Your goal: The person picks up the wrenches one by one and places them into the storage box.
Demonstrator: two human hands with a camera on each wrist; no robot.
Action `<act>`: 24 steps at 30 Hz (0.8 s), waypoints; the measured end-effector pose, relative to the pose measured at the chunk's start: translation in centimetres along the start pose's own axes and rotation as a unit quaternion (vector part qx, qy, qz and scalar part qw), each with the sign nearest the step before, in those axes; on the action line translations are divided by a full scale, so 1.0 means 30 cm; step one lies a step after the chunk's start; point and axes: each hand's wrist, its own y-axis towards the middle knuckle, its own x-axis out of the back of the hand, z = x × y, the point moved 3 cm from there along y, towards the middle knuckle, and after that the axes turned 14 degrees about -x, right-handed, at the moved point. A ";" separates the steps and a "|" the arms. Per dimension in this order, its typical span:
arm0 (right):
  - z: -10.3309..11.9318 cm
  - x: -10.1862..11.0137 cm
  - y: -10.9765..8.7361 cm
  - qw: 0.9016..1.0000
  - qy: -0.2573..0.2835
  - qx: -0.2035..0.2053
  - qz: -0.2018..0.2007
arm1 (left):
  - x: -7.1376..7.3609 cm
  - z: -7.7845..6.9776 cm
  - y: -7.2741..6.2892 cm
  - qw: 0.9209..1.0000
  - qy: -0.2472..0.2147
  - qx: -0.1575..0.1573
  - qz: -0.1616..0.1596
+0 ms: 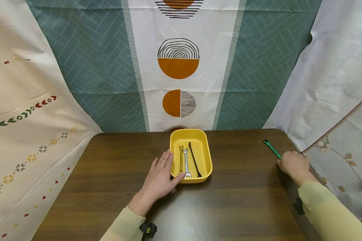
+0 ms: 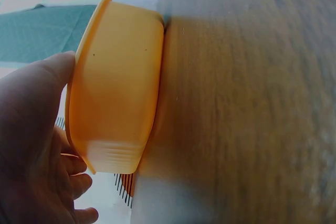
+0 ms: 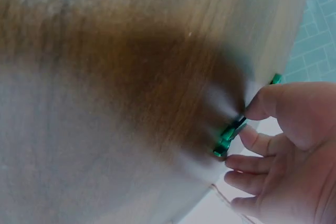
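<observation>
A yellow tray (image 1: 205, 150) stands at the back middle of the table, holding a gold wrench (image 1: 181, 159), a silver wrench (image 1: 186, 160) and a black wrench (image 1: 194, 159). My left hand (image 1: 158, 179) rests at the tray's near left corner, fingers straight along the left rim and thumb on the front rim. In the left wrist view, the thumb meets the rim of the tray (image 2: 115, 82). Near the table's right edge, my right hand (image 1: 295, 164) pinches a green wrench (image 1: 272, 149) between thumb and index finger; its other end (image 3: 224, 142) shows below the fingertips.
The dark wooden table (image 1: 117, 187) meets a patterned cloth (image 1: 181, 67) at its back edge. A pale flowered cloth (image 1: 344, 140) hangs close along the right side, and a cream cloth (image 1: 33, 144) along the left.
</observation>
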 end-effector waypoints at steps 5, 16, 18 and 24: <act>0.009 -0.002 -0.002 1.000 0.005 0.005 -0.006 | -0.001 0.001 0.002 1.000 0.003 0.000 0.002; 0.013 -0.007 -0.001 1.000 0.008 0.026 -0.011 | -0.002 0.002 0.002 1.000 0.002 0.004 0.003; 0.017 -0.006 0.000 1.000 0.006 0.028 -0.009 | -0.003 0.003 0.002 1.000 0.002 0.004 0.003; 0.032 0.010 -0.011 0.999 0.001 0.043 -0.017 | 0.000 0.002 0.001 1.000 0.004 0.000 0.000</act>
